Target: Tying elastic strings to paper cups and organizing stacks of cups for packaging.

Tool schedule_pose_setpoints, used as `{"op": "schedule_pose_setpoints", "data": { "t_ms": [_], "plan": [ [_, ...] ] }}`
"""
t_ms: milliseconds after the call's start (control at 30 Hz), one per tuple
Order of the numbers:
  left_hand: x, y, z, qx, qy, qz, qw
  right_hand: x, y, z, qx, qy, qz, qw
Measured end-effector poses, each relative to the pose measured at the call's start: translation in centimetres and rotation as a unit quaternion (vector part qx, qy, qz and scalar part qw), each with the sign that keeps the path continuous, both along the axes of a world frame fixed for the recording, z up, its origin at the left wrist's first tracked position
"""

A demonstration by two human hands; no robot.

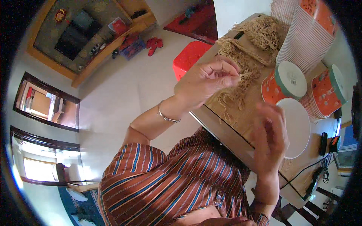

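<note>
My left hand (213, 77) is raised over the near edge of the table, thumb and fingertips pinched together. Whatever the pinch holds is too small to make out. Just behind it lie heaps of tan, stringy strands (260, 32), with loose ends trailing across the wooden tabletop (230, 111). To the right, my right hand (269, 130) is blurred, its fingers loosely curled and apart, and nothing shows in them. It partly covers a round white tub (298, 128). Beyond stands an orange paper tub with a green rim and pale end (290, 81).
Tall stacks of nested paper tubs (305, 35) rise at the far right, with another orange stack (326, 92) nearby. Black cables (326, 169) run along the table's right side. A red plastic stool (190, 56) stands beyond the table's left edge, on the pale floor (124, 98).
</note>
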State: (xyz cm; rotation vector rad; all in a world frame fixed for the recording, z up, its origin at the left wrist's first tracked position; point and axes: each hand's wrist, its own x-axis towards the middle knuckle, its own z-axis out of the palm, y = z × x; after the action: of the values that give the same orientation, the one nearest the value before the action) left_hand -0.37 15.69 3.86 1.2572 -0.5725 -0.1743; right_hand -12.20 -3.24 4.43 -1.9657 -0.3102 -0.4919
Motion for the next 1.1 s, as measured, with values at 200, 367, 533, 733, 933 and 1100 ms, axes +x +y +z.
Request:
{"op": "schedule_pose_setpoints", "data": {
  "t_ms": [200, 367, 533, 733, 933, 1100],
  "plan": [
    [0.4, -0.9, -0.7, -0.014, -0.01, -0.011, 1.0, 4.7, 2.7, -0.6, 0.265, 0.122, 0.025, 0.956],
    [0.9, -0.7, -1.3, -0.002, -0.005, -0.025, 1.0, 6.4, 4.1, -2.3, 0.339, 0.121, 0.08, 0.93],
    [0.6, -0.6, -1.6, -0.027, 0.019, -0.016, 0.999, 6.1, 4.2, -2.2, 0.365, 0.166, 0.062, 0.914],
    [0.8, -0.5, -1.7, -0.009, 0.065, 0.006, 0.998, 6.0, 3.6, -3.0, 0.273, 0.108, -0.025, 0.956],
    [0.7, -0.4, -0.6, 0.227, -0.255, 0.044, 0.939, 5.4, 3.6, -2.7, 0.111, -0.017, -0.055, 0.992],
    [0.5, -0.7, 0.2, 0.29, -0.256, 0.026, 0.922, 5.1, 3.3, -2.5, 0.048, -0.06, -0.063, 0.995]
  ]
}}
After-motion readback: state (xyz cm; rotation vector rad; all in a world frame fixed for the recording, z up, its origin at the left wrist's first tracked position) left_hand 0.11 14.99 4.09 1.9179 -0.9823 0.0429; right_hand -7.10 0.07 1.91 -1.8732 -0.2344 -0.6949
